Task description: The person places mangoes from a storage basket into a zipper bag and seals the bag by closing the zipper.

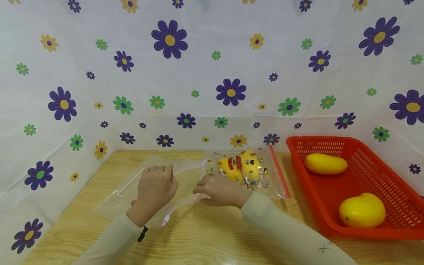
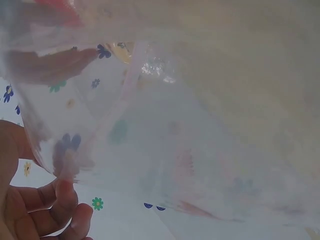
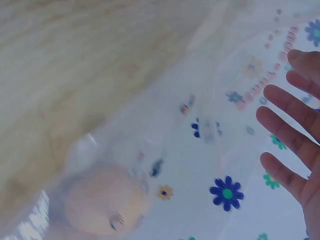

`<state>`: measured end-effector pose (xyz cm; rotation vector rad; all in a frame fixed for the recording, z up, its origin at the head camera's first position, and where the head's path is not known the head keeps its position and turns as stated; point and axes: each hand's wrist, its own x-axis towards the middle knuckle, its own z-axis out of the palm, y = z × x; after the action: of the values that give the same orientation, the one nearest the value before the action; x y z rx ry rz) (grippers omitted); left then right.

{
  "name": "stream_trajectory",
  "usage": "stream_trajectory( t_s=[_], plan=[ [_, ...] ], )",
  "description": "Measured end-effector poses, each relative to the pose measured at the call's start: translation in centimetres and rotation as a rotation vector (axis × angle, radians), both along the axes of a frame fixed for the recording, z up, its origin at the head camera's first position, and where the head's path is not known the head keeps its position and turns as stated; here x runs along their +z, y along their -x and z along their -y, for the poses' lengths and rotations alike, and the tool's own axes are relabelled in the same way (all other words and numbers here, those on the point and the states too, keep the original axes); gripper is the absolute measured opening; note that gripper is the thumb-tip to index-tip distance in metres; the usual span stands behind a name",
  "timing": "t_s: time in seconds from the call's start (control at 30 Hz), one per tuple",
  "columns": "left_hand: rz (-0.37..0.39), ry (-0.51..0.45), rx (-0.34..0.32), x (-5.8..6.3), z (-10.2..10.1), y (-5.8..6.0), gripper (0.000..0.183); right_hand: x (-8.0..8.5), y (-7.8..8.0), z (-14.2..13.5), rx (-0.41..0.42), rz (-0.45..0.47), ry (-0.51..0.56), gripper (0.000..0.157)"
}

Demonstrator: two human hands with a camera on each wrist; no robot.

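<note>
Clear zip bag [image 1: 127, 187] lies on the tabletop [image 1: 212, 235], well left of the red basket [image 1: 308, 195], mouth strip bowed apart and facing the basket. Left hand [image 1: 156, 186] is on the bag; from the left wrist view its fingers [image 2: 65, 202] look clamped on the film edge, thumb partly hidden behind plastic. Right hand [image 1: 220, 189] is at the mouth, between bag and basket; its fingers [image 3: 292, 105] are spread apart, gripping nothing I can see. Can't tell if they touch the film. Printed bag [image 1: 271, 184] lies just left of the basket, red strip on its basket side, yellow contents [image 1: 250, 163] inside. In the basket: long yellow fruit [image 1: 326, 164] at the far end, round yellow fruit [image 1: 362, 210] at the near end. My read: step in hand is opening the clear bag, nothing loaded that I can make out. Next move probably calls for a steady left hold on the mouth, right hand free to reach the basket.
</note>
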<state>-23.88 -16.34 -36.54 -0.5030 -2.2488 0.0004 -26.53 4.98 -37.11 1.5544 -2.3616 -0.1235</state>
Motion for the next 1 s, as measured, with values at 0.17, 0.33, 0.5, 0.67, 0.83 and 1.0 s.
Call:
stream_trajectory(
  t_s=[0.17, 0.33, 0.5, 0.67, 0.83, 1.0],
  plan=[
    [0.008, -0.002, 0.012, 0.1, 0.0, -0.1, 0.016, 2.6, -0.3, -0.8, 0.002, -0.025, 0.027, 0.033],
    [0.007, -0.007, 0.010, 0.1, 0.1, -0.2, 0.016, 5.5, -0.7, -1.3, -0.010, -0.034, 0.024, 0.037],
    [0.018, -0.018, 0.013, 0.3, -0.1, -0.2, 0.016, 7.8, -0.7, -1.7, -0.033, -0.046, 0.025, 0.043],
    [0.013, -0.019, 0.016, 0.4, -0.3, -0.2, 0.016, 9.7, -0.5, -2.1, -0.016, -0.059, 0.041, 0.043],
    [0.015, -0.018, 0.018, 0.3, -0.4, -0.1, 0.016, 11.2, -0.1, -2.7, -0.010, -0.081, 0.026, 0.044],
    [0.014, -0.024, 0.012, 0.2, -0.5, 0.0, 0.015, 11.8, 0.3, -3.9, -0.047, -0.070, -0.026, 0.041]
  ],
)
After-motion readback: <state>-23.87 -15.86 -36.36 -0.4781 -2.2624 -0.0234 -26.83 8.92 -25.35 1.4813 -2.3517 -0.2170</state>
